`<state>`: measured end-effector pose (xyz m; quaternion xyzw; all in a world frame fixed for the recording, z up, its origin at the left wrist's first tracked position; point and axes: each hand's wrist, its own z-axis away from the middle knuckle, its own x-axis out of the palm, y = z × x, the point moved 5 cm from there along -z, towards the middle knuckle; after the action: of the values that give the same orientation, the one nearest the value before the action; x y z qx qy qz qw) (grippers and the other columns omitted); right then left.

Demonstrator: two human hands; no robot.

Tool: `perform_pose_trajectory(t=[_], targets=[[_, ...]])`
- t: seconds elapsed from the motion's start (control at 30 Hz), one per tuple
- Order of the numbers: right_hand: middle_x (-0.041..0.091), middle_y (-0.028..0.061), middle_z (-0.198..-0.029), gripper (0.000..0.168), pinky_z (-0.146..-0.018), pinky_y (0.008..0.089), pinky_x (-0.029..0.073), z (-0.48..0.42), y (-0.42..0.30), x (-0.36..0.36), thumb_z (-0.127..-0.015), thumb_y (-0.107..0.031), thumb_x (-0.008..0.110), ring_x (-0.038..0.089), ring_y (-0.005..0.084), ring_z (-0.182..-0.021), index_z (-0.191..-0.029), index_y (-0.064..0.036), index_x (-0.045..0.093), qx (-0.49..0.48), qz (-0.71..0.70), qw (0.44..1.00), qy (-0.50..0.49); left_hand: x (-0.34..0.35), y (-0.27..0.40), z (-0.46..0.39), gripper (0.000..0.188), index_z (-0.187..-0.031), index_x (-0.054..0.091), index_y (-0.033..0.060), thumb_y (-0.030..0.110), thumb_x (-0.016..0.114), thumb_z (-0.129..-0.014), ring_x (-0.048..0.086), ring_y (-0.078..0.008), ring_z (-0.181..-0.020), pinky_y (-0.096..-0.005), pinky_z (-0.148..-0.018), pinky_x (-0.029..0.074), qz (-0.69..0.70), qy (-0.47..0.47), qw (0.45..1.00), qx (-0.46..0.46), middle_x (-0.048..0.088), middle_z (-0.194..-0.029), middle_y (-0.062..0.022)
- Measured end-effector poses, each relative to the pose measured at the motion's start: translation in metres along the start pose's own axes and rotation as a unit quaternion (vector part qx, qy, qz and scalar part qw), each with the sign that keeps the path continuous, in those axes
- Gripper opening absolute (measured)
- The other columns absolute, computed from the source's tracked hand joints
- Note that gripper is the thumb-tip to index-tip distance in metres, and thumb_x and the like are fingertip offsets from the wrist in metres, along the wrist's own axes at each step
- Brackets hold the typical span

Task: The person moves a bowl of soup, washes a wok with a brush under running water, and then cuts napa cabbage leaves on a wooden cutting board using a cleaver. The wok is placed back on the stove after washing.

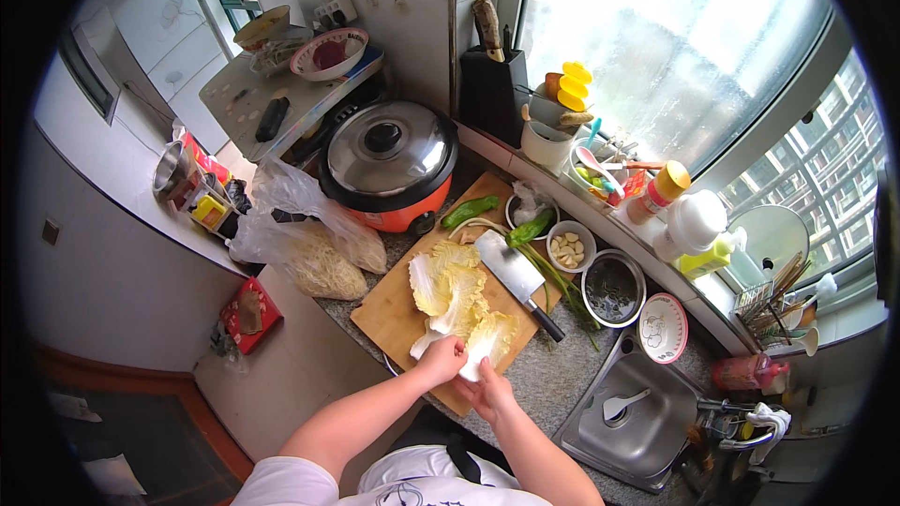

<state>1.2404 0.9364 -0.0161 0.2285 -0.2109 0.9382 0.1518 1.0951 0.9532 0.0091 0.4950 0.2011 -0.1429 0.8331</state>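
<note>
Yellow-white napa cabbage leaves (pixel 450 281) lie overlapping on a wooden cutting board (pixel 394 302). At the board's near edge, my right hand (pixel 486 393) holds the white base of one cabbage leaf (pixel 492 339), thumb on top. My left hand (pixel 441 360) is curled at that leaf's left edge; whether its fingers pinch the leaf is hidden. Right of the leaves lies a cleaver (pixel 511 268), its black handle reaching past the board. Green peppers (pixel 470 211) and green onions (pixel 559 284) rest around the blade, at the board's far and right sides.
A lidded orange electric pot (pixel 394 161) stands behind the board, beside plastic bags of noodle-like strands (pixel 327 263). Bowls of garlic cloves (pixel 567 251) and dark soaked pieces (pixel 613 288) line the right. A steel sink (pixel 647 429) holds a white spoon (pixel 624 404).
</note>
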Motion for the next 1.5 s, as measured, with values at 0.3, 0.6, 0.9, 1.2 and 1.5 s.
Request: perform_pose_trajectory(t=[0.3,0.6,0.9,1.2,1.5], targets=[[0.064,0.0122,-0.107,0.035,-0.074,0.0364,0.059,0.017,-0.026,0.007,-0.094,-0.009,0.062,0.067,0.0245,-0.087,-0.125,0.0,0.05,-0.086,0.116,0.989,0.028,-0.131,0.026,-0.095,0.047,-0.123,0.058,0.0071,0.006,0.069,-0.077,0.045,-0.0292,-0.128,-0.0442,-0.106,0.035,-0.346,0.071,0.908,0.228,0.055,-0.13,-0.0113],[0.062,0.0105,-0.113,0.038,-0.079,0.0344,0.058,0.044,-0.041,0.013,-0.092,-0.006,0.062,0.066,0.0218,-0.094,-0.127,-0.002,0.049,-0.1,0.062,0.993,0.02,-0.147,0.02,-0.138,0.029,-0.094,0.066,0.0114,0.019,0.08,-0.07,0.053,-0.029,-0.112,-0.0477,-0.101,0.037,-0.473,-0.158,0.846,0.187,0.061,-0.106,-0.0072],[0.063,0.0088,-0.116,0.042,-0.086,0.0335,0.053,0.069,-0.057,0.009,-0.087,0.002,0.065,0.064,0.0201,-0.1,-0.126,-0.003,0.051,-0.147,0.061,0.987,-0.026,-0.096,0.008,-0.051,0.041,-0.128,0.051,-0.0054,0.01,0.062,-0.092,0.068,-0.028,-0.1,-0.0393,-0.091,0.055,0.289,-0.112,0.945,-0.106,0.066,-0.115,-0.0158],[0.066,0.0081,-0.098,0.03,-0.057,0.0253,0.05,0.094,-0.076,-0.002,-0.092,-0.011,0.066,0.064,0.0135,-0.074,-0.117,0.0,0.054,-0.229,0.172,0.956,0.056,0.017,0.065,0.046,0.049,-0.136,0.043,-0.0024,-0.003,0.044,-0.087,0.056,-0.0267,-0.121,-0.0448,-0.103,0.045,0.644,-0.215,0.725,-0.118,0.056,-0.131,-0.0155],[0.062,0.001,-0.09,0.014,-0.05,0.0227,0.039,0.1,-0.087,-0.014,-0.097,-0.017,0.058,0.054,0.0076,-0.065,-0.107,-0.008,0.053,-0.294,0.072,0.948,0.098,0.021,0.056,0.047,0.041,-0.133,0.045,-0.0018,0.002,0.045,-0.091,0.059,-0.0289,-0.115,-0.0459,-0.102,0.045,0.668,-0.206,0.706,-0.117,0.058,-0.126,-0.0164]])
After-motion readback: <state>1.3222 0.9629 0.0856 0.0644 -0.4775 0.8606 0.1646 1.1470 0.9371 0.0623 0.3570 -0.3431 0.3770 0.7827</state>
